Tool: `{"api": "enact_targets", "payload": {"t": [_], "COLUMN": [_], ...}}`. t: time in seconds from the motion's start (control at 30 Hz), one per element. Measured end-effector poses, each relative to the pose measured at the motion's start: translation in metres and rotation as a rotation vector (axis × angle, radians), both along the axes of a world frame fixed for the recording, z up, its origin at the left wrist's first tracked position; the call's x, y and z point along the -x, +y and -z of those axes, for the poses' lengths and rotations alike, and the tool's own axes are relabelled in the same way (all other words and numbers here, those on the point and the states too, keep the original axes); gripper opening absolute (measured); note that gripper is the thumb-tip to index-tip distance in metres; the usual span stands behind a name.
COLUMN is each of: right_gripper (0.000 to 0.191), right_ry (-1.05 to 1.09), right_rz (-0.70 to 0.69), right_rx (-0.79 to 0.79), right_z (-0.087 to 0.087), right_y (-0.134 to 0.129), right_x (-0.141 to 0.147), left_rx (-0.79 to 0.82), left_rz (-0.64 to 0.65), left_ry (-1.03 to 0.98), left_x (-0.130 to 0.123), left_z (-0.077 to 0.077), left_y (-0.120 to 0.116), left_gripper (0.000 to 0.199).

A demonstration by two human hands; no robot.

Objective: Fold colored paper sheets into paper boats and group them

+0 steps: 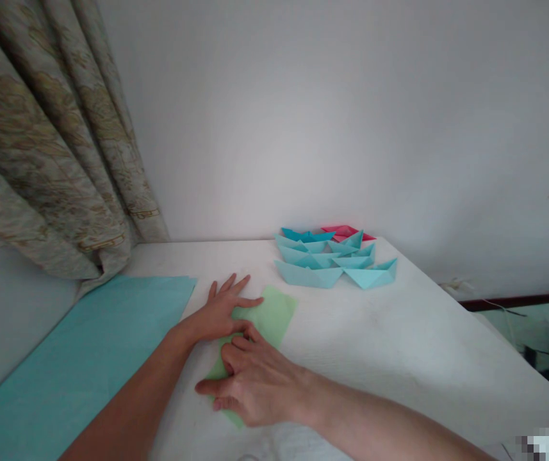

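A sheet of light green paper [277,317] lies flat and slanted on the white table, partly hidden under both hands. My left hand [223,310] rests on its upper left part with the fingers spread. Lower down, my right hand [259,384] lies across the same paper. Its index finger stretches out to the paper's left edge, the thumb is close beside it, and some other fingers are bent. Neither hand grips anything.
Large blue-green sheets [86,339] cover the table's left side. Several folded paper boats [307,275], mostly light blue, stand in rows at the back, with a red boat [346,232] behind them. A patterned curtain [63,128] hangs at the left; the white wall [327,128] rises behind.
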State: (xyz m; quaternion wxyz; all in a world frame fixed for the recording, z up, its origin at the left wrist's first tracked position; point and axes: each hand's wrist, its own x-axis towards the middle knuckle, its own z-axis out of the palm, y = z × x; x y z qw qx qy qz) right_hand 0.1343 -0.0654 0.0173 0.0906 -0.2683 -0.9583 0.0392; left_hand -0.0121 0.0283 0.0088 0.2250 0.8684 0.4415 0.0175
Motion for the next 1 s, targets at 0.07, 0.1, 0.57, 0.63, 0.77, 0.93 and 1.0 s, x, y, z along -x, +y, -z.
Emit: {"api": "enact_targets", "payload": {"t": [0.07,0.1,0.57,0.63,0.77,0.93,1.0], "right_gripper": [0.032,0.032,0.025,0.027,0.028,0.029,0.029], "right_ry": [0.002,0.009,0.154,0.138,0.111,0.075,0.065], "right_rz": [0.004,0.008,-0.033,-0.032,-0.024,-0.008,0.002], "right_rx": [-0.009,-0.010,0.074,0.072,0.079,0.067,0.052], "right_z": [0.000,0.001,0.017,0.015,0.013,0.007,0.005], "right_y": [0.000,0.000,0.007,0.006,0.006,0.003,0.002], "right_x": [0.000,0.000,-0.001,-0.002,-0.001,0.000,0.000], "left_rx": [-0.001,-0.001,0.002,0.002,-0.002,-0.007,-0.005], "left_rz": [-0.004,-0.005,0.000,0.001,0.000,0.001,0.000], "left_ry": [-0.006,-0.007,-0.007,-0.008,-0.007,-0.010,-0.005], "left_x": [0.000,0.000,-0.001,-0.001,0.000,0.001,0.001], "left_z": [-0.001,-0.002,-0.001,-0.001,0.001,0.004,0.003], "left_y": [-0.001,-0.001,-0.001,-0.001,0.000,0.001,0.001], "left_gripper": [0.057,0.056,0.058,0.058,0.058,0.061,0.060]}}
